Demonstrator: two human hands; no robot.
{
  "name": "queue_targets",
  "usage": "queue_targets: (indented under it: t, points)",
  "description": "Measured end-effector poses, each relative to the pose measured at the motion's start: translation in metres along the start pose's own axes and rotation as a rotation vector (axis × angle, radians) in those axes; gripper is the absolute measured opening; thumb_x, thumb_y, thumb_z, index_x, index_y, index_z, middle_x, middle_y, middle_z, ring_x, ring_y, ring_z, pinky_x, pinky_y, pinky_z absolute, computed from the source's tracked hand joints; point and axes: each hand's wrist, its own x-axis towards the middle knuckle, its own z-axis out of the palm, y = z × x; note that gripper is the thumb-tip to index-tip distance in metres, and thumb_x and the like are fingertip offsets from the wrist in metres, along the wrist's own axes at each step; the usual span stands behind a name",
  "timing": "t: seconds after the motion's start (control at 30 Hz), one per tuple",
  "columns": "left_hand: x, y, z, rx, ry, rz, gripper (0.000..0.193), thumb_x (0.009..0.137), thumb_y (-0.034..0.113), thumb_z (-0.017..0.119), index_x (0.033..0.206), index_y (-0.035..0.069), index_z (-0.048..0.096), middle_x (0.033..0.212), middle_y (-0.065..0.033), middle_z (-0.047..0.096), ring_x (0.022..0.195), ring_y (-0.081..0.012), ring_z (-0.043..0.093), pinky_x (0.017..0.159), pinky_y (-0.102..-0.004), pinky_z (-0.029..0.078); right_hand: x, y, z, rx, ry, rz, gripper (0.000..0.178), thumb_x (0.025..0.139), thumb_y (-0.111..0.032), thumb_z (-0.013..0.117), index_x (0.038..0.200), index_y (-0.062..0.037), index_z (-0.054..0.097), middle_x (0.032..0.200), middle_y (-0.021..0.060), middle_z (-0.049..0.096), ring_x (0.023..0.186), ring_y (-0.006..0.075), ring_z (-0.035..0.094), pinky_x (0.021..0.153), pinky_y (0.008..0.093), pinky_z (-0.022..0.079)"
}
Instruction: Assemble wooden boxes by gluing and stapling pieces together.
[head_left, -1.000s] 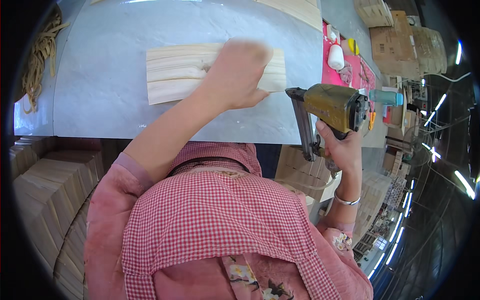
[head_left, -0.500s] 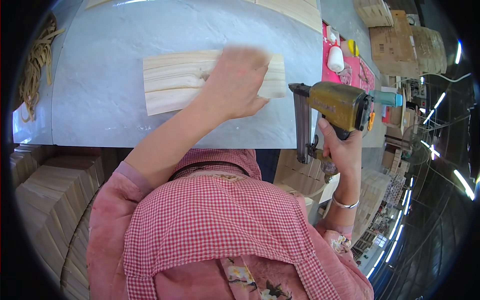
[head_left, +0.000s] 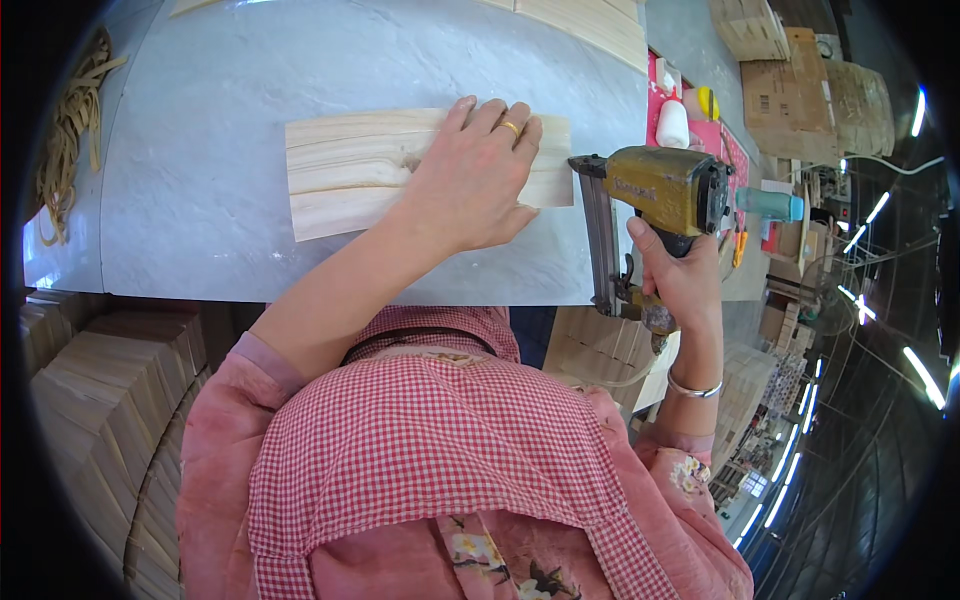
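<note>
A pale wooden board (head_left: pixel 345 175) with dark grain lines lies across the grey worktable (head_left: pixel 200 190). My left hand (head_left: pixel 470 180) spans its right half, the fingers curled over the far edge and the thumb by the near edge. The fingers wear a gold ring. In my right hand (head_left: pixel 680 280), closed round the handle, is a yellow-and-black air nail gun (head_left: pixel 655 190) with a long magazine. Its nose is right by the board's right end; whether they touch I cannot tell. A translucent blue-green fitting (head_left: pixel 768 204) sticks out of the gun's rear.
Beyond the gun, a white glue bottle (head_left: pixel 673 125) and a yellow round thing (head_left: pixel 703 103) stand on a pink surface. More boards (head_left: pixel 590 25) lie at the far edge. Tan strips (head_left: pixel 75 150) hang at left, above stacked wood (head_left: pixel 110 400). Cardboard boxes (head_left: pixel 785 95) stand far right.
The nail gun has moved slightly left and up, its nose now closer to the board's end. My left hand, blurred before, has settled over the board, which lies slightly nearer to me.
</note>
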Motion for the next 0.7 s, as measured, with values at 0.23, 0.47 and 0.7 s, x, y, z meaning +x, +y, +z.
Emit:
queue_targets:
  t: [0.23, 0.47, 0.7]
  points:
    - [0.0, 0.0, 0.001, -0.022, 0.009, -0.006, 0.07, 0.079, 0.039, 0.075, 0.131, -0.002, 0.055, 0.137, -0.0164, 0.051, 0.125, -0.0326, 0.047, 0.116, -0.0478, 0.03, 0.008, -0.015, -0.007, -0.041, -0.048, 0.001, 0.024, 0.089, -0.02, 0.078, 0.093, 0.0011, 0.067, 0.058, 0.0015, 0.056, 0.041, 0.0086, 0.045, 0.038, 0.0232, 0.037]
    - [0.001, -0.001, 0.0, -0.02, 0.029, 0.001, 0.07, 0.078, 0.039, 0.075, 0.131, -0.003, 0.055, 0.135, -0.0162, 0.051, 0.122, -0.0325, 0.048, 0.114, -0.047, 0.031, 0.029, -0.028, -0.012, -0.096, -0.042, -0.047, 0.026, 0.089, -0.022, 0.078, 0.09, 0.0013, 0.067, 0.055, 0.001, 0.055, 0.04, 0.0088, 0.045, 0.039, 0.0231, 0.037]
    - [0.0, 0.0, -0.003, -0.035, 0.016, -0.004, 0.07, 0.078, 0.038, 0.075, 0.13, -0.004, 0.055, 0.134, -0.0162, 0.05, 0.121, -0.0321, 0.048, 0.113, -0.0468, 0.031, 0.051, -0.037, -0.006, -0.164, -0.09, -0.099, 0.028, 0.089, -0.024, 0.078, 0.091, 0.002, 0.067, 0.054, 0.0011, 0.054, 0.04, 0.009, 0.045, 0.039, 0.023, 0.036]
